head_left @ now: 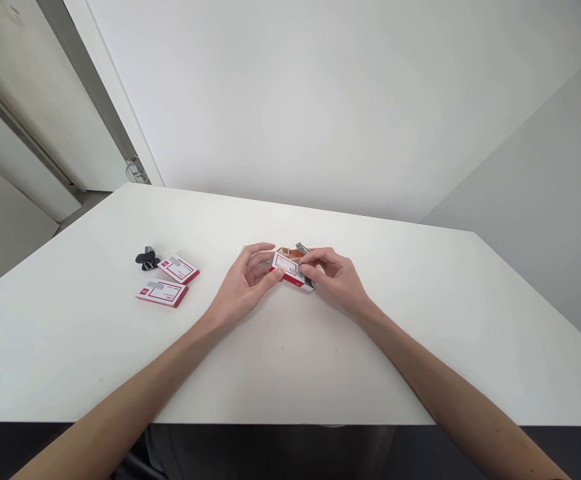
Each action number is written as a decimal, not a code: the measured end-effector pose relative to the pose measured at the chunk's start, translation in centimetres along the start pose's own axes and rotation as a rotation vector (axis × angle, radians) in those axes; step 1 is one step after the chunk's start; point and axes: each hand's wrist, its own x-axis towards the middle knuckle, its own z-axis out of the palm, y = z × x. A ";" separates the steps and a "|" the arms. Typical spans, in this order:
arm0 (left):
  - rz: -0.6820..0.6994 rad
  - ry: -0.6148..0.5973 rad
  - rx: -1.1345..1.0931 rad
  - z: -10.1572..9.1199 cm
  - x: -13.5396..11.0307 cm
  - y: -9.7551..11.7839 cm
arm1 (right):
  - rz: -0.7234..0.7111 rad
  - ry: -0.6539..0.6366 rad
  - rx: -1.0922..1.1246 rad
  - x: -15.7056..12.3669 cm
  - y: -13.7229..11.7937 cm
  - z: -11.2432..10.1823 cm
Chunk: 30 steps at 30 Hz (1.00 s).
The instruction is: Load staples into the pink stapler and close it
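Over the middle of the white table [290,347], both my hands hold a small red-and-white box [289,268]. Its inner tray is slid partly out at the far side, showing brownish contents and a metal piece [301,248]. My left hand [244,283] grips the box's left end between thumb and fingers. My right hand [335,275] pinches its right end, fingers curled over the top.
Two closed red-and-white boxes [179,269] [162,293] lie on the table's left part, with a black binder clip [147,259] just behind them. A white wall rises behind the table, and a door frame stands at far left.
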 end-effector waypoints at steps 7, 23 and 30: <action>0.019 0.052 0.011 0.0 -0.1 0.4 | -0.040 0.039 -0.092 0.0 -0.9 -0.4; 0.043 0.040 -0.030 0.1 -0.2 0.4 | -0.073 0.067 0.013 0.2 -0.5 -0.4; 0.073 0.021 -0.056 0.0 -0.2 0.3 | 0.182 -0.065 0.200 0.1 -0.4 -0.6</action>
